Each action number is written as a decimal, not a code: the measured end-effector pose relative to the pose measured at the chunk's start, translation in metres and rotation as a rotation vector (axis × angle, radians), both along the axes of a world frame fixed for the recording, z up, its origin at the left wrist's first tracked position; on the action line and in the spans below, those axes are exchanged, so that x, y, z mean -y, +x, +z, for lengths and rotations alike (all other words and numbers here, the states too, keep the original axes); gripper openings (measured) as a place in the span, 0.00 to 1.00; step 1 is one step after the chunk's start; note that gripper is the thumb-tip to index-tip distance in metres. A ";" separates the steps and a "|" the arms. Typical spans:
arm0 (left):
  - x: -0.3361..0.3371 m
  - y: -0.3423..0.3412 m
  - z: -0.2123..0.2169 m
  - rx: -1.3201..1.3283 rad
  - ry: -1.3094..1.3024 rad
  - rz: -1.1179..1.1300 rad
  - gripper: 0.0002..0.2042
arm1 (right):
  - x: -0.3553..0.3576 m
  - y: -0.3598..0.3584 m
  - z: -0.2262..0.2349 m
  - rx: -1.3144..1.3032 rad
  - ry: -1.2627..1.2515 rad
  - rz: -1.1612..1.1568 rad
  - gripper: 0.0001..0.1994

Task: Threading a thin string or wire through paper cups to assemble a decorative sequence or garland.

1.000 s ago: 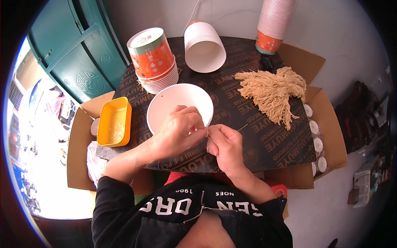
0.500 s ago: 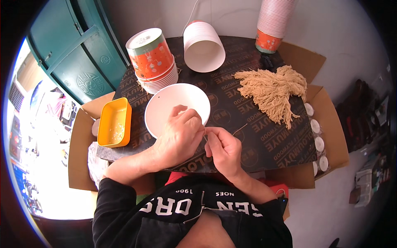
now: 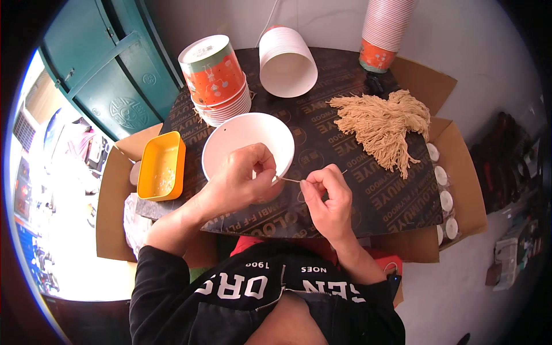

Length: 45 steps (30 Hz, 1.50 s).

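We take this for a small workshop or packing space, set up for handwork on batches of the same goods. Around the dark, print-covered board table (image 3: 397,201) we see stock: on its far left, an upturned stack of orange paper tubs (image 3: 215,83); at its far edge, a white stack on its side (image 3: 279,43); at its far right corner, a tall stack (image 3: 385,34). An open white tub (image 3: 224,144) sits nearer its middle, and a bundle of tan cord (image 3: 382,123) lies on its right. Open cartons flank it, the right carton (image 3: 468,190) holding white round pieces (image 3: 445,201). Beyond its left side stands a teal panelled door (image 3: 98,63).
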<state>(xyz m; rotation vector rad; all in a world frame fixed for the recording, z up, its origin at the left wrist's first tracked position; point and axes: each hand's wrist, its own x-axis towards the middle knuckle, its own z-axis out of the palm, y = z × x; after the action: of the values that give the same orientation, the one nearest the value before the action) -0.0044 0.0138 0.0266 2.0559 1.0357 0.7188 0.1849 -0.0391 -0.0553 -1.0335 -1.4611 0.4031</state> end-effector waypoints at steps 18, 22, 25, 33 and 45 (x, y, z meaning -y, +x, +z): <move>-0.011 -0.011 0.001 -0.169 0.066 -0.093 0.04 | -0.010 0.016 -0.010 -0.021 0.017 0.002 0.05; -0.041 -0.045 0.018 -0.194 0.389 -0.320 0.08 | -0.021 0.039 -0.011 -0.086 -0.040 -0.068 0.03; -0.057 -0.057 0.015 -0.402 0.488 -0.138 0.18 | -0.027 0.052 -0.013 -0.123 -0.079 -0.079 0.03; -0.041 -0.064 0.010 -0.580 0.665 -0.079 0.10 | -0.006 0.061 0.010 -0.550 -0.176 0.137 0.07; 0.003 0.009 -0.025 -0.211 0.843 0.040 0.15 | -0.003 0.036 0.008 -1.154 -0.392 0.835 0.09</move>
<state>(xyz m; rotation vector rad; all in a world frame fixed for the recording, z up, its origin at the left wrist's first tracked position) 0.0044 0.0104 0.0016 2.8799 0.9786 1.1077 0.2208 -0.0362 -0.0471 -0.2438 -0.6549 1.6193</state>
